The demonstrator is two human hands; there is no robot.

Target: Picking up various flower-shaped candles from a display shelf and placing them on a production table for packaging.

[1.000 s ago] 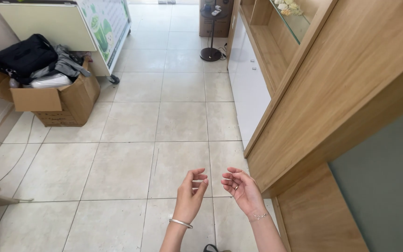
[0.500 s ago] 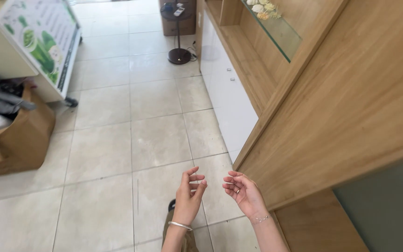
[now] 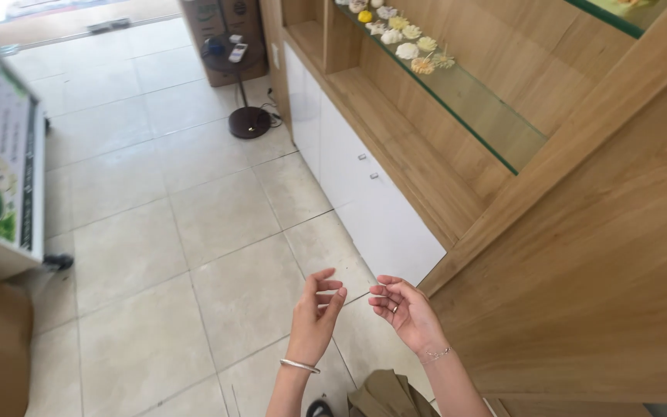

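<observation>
**Two empty hands raised over the tiled floor**

Far left, a white display stand (image 3: 1,193) with green pictures sits on the pale tiled floor (image 3: 194,232). Further back — a round-based floor stand (image 3: 248,121) in front of a brown cabinet. Near centre, the left hand (image 3: 316,320) is up, fingers loosely curled and apart, gripping nothing, a silver bangle (image 3: 299,365) on the wrist. Just beside it, not touching, the right hand (image 3: 404,313) — palm up, fingers half curled, also empty, a thin bracelet (image 3: 435,354) at the wrist. Right of both, white cupboard doors (image 3: 380,208) under a wooden shelf unit (image 3: 580,232); small pale flower ornaments (image 3: 407,42) line its glass shelf (image 3: 472,104) far right.
</observation>
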